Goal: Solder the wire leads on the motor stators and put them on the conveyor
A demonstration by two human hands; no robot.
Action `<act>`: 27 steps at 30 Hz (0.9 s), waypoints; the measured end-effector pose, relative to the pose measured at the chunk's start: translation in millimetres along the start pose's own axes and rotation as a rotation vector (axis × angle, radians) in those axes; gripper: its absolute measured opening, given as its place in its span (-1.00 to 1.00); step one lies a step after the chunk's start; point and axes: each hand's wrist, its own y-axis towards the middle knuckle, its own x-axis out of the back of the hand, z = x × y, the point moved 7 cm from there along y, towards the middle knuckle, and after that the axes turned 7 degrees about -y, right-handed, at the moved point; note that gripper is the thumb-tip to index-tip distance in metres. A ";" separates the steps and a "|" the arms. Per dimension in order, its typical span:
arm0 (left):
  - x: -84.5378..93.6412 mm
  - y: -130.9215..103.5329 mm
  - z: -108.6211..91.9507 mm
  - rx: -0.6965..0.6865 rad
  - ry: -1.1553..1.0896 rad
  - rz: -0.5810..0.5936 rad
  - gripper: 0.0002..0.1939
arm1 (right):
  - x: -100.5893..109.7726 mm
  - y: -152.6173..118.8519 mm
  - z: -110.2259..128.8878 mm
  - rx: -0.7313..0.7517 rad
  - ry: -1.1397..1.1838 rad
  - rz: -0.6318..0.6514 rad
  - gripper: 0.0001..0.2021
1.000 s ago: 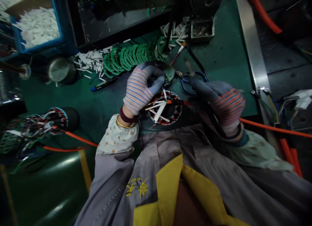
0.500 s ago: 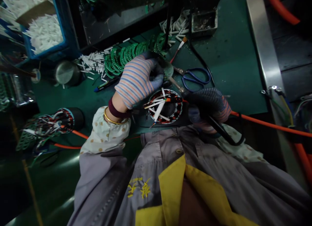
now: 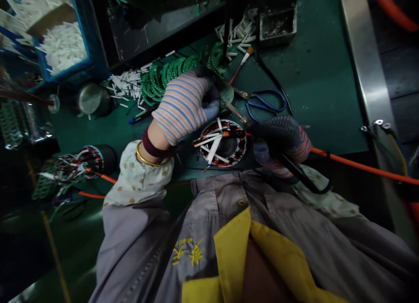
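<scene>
My left hand [image 3: 186, 102], in a striped glove with dark fingertips, is closed with thumb and fingers together above the work. What it pinches is hidden. My right hand [image 3: 283, 139], gloved too, is wrapped round a soldering iron [image 3: 240, 114]; the metal shaft points up-left toward my left fingertips, and a thick black cable trails below the hand. Between the hands, a round motor stator [image 3: 242, 152] with red-brown windings stands near my body. White sleeved leads [image 3: 214, 149] lie across it, and an orange cable [image 3: 353, 162] runs off to the right.
Blue-handled scissors [image 3: 266, 104] and a brush [image 3: 240, 65] lie beyond my right hand. Green rings [image 3: 173, 72] and white tubes [image 3: 129, 85] are behind my left. A second wound stator [image 3: 94, 159], a metal cup [image 3: 94, 99] and a blue bin [image 3: 78, 61] stand left; a metal tray [image 3: 278, 26] sits behind.
The view has shifted slightly, so the surroundings appear a little further right. Both hands keep nearly the same pose over the stator.
</scene>
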 end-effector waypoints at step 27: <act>6.0 -6.6 -5.9 0.036 0.060 0.002 -0.78 | -11.0 -2.8 -4.2 0.014 0.006 0.081 -0.65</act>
